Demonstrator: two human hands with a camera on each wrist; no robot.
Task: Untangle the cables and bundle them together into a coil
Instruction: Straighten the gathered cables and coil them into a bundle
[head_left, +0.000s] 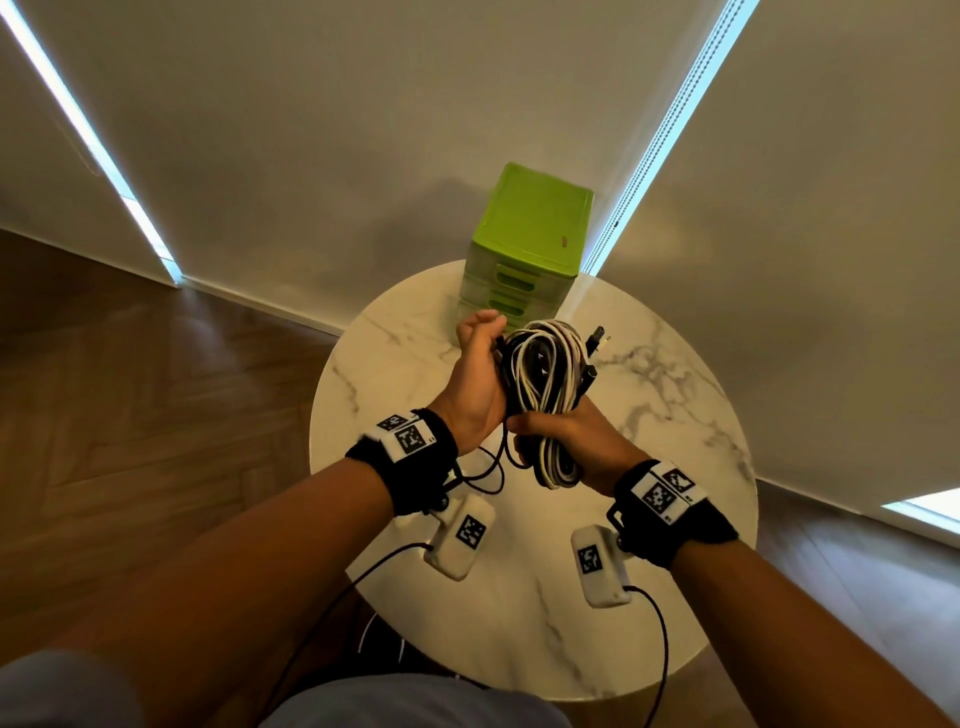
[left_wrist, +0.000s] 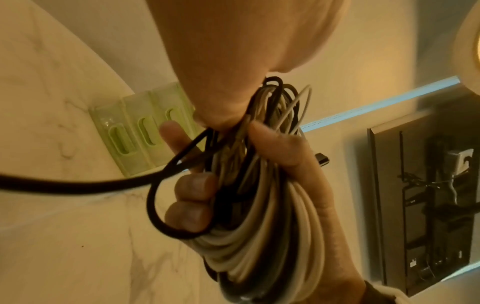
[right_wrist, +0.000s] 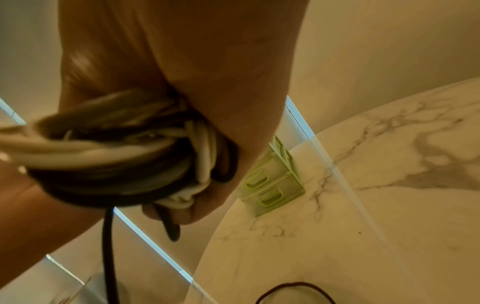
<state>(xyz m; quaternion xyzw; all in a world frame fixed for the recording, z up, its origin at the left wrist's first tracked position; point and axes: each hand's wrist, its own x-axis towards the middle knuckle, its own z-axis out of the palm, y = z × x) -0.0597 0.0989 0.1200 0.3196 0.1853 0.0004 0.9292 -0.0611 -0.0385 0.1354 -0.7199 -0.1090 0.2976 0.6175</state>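
A coil of white and black cables (head_left: 545, 374) hangs in the air over the round marble table (head_left: 665, 415). My right hand (head_left: 561, 428) grips its lower part with the fingers (left_wrist: 192, 195) curled round the strands. My left hand (head_left: 475, 364) is at the coil's left side near the top and pinches a loose black cable (left_wrist: 179, 164) against the bundle. That cable's slack (head_left: 488, 470) drops in a loop onto the table. Two plug ends (head_left: 597, 338) stick out at the coil's upper right. In the right wrist view the coil (right_wrist: 130, 154) fills my fist.
A green drawer unit (head_left: 530, 228) stands at the table's far edge, just behind my hands. A thin dark loop (right_wrist: 293, 292) lies on the marble near me. Wooden floor surrounds the table, with walls close behind it.
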